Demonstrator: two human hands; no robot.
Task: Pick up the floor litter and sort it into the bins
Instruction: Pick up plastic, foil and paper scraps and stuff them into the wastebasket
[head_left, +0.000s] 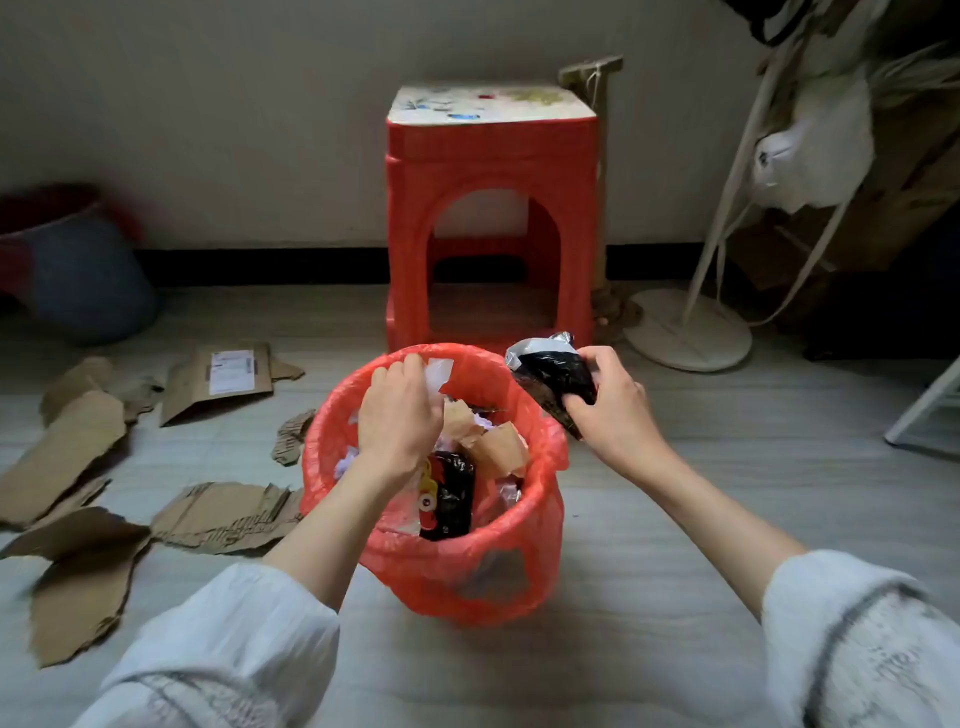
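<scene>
- Our left hand (397, 410) hung over the round bin lined with a red plastic bag (545, 525), which sat at the centre of the view on the pale plank floor (675, 519).
- Its fingers were bent downward and pinched a small scrap of clear plastic film (438, 375) at the bin's 11 o'clock rim.
- Our right hand (613, 405) was at the bin's 2 o'clock edge, just outside the rim.
- Its fingers and thumb were curled round a crumpled black foil snack wrapper with a silver inside (548, 371), whose torn open end pointed toward 11 o'clock.
- Inside the bin lay a black and red printed packet (449, 493) near the 6 o'clock wall, with crumpled brown paper pieces (498, 447) beside it toward 1 o'clock and bits of pale film underneath.
- Torn brown corrugated cardboard pieces (78, 447) were strewn across the floor from 8 to 10 o'clock of the bin.
- One flattened cardboard mailer with a white shipping label (223, 376) lay at 10 o'clock, well apart from the bin.
- A small ragged cardboard scrap (291, 439) rested just beside the bin's 9 o'clock wall.
- A red plastic stool with a worn white top (491, 218) stood upright at 12 o'clock, just behind the bin, against the grey wall (208, 104).
- A blurred blue and red bin (78, 270) sat at far 10 o'clock by the wall.
- A white round stand base (685, 332) rested on the floor at 2 o'clock.
</scene>
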